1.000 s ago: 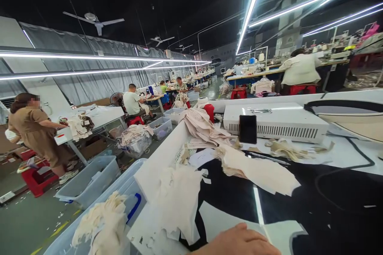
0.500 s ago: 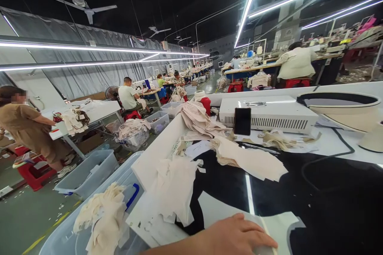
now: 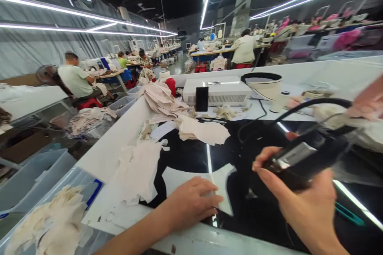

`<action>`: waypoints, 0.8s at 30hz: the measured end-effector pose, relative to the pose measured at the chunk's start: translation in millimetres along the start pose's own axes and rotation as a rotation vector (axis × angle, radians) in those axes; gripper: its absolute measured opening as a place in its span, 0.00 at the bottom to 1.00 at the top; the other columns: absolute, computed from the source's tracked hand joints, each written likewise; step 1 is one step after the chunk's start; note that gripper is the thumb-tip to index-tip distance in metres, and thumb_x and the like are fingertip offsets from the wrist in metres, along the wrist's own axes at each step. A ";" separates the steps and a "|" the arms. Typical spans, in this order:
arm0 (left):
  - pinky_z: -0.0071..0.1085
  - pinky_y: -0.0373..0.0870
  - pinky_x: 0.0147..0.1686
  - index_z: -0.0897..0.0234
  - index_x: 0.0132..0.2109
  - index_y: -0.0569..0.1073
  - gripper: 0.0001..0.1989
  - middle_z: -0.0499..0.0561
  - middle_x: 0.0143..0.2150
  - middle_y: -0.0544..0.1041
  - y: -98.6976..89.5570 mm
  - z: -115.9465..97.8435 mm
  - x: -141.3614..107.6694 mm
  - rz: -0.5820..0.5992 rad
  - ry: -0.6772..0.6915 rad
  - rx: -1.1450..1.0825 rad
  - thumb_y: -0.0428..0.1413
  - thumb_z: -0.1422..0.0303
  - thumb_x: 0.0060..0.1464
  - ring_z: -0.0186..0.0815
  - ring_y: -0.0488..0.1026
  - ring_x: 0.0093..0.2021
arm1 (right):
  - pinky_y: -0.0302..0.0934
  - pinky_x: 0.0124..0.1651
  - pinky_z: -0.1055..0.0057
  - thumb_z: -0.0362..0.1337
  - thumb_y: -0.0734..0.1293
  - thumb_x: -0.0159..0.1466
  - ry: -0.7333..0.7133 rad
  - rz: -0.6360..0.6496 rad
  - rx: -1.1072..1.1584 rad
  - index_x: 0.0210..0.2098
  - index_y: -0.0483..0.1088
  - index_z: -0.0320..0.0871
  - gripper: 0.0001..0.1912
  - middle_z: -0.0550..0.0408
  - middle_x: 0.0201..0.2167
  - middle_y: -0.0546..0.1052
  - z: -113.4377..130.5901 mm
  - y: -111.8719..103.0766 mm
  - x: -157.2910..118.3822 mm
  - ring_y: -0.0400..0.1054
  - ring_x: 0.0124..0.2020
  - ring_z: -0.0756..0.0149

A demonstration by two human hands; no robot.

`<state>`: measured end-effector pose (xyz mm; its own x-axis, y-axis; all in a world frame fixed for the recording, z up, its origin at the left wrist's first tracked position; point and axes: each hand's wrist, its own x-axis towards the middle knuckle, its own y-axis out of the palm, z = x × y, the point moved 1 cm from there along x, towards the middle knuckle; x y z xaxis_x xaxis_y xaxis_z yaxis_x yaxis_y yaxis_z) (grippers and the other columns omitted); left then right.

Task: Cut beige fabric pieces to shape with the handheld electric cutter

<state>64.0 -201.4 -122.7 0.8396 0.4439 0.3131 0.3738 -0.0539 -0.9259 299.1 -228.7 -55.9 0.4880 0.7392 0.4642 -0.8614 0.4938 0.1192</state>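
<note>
My left hand (image 3: 194, 199) lies palm down, its fingers stretched over a pale cut piece (image 3: 179, 178) with curved edges on the glossy black tabletop (image 3: 245, 143). To the right, my right hand (image 3: 311, 203) is wrapped around a dark hand-held device (image 3: 295, 157) with a shiny metal plate. The device is blurred, so its exact kind is unclear. A black curved band or cable arches above it. Left of my left hand lies a stack of cream fabric pieces (image 3: 139, 169); another cream stack (image 3: 206, 129) sits farther back.
A white vented box (image 3: 221, 91) with a phone (image 3: 202, 99) against it stands at the back, beside a cream visor hat (image 3: 265, 83). A blurred shape like another hand (image 3: 369, 95) shows at right. Plastic bins (image 3: 42, 177) stand left; people sit at sewing tables behind.
The view has swung right. My right hand has come into view holding the dark device. My left hand still rests on the pale piece.
</note>
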 end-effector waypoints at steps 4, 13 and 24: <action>0.34 0.76 0.55 0.62 0.53 0.74 0.10 0.52 0.48 0.80 -5.1 -6.2 5.7 -0.040 -0.004 -0.086 0.61 0.65 0.67 0.37 0.77 0.51 | 0.72 0.31 0.67 0.35 0.78 0.58 0.000 0.026 0.041 0.62 0.63 0.51 0.36 0.60 0.34 0.77 5.2 5.7 -12.4 0.73 0.26 0.65; 0.32 0.76 0.48 0.65 0.42 0.72 0.06 0.49 0.41 0.78 20.9 -12.3 23.6 -0.046 0.168 0.044 0.59 0.66 0.68 0.35 0.77 0.42 | 0.72 0.28 0.66 0.37 0.75 0.66 0.001 0.129 0.282 0.65 0.60 0.55 0.32 0.58 0.34 0.75 3.0 6.7 -35.1 0.71 0.27 0.65; 0.29 0.74 0.44 0.64 0.39 0.73 0.11 0.48 0.37 0.78 19.5 -9.9 26.6 -0.077 0.174 -0.036 0.50 0.72 0.72 0.32 0.75 0.38 | 0.70 0.27 0.68 0.41 0.75 0.66 -0.007 0.136 0.354 0.63 0.61 0.54 0.30 0.58 0.33 0.74 2.7 16.3 -42.4 0.71 0.27 0.66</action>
<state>97.5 -199.5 -130.3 0.8622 0.2869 0.4175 0.4509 -0.0588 -0.8907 264.0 -253.3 -71.2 0.3662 0.7832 0.5025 -0.9141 0.2017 0.3518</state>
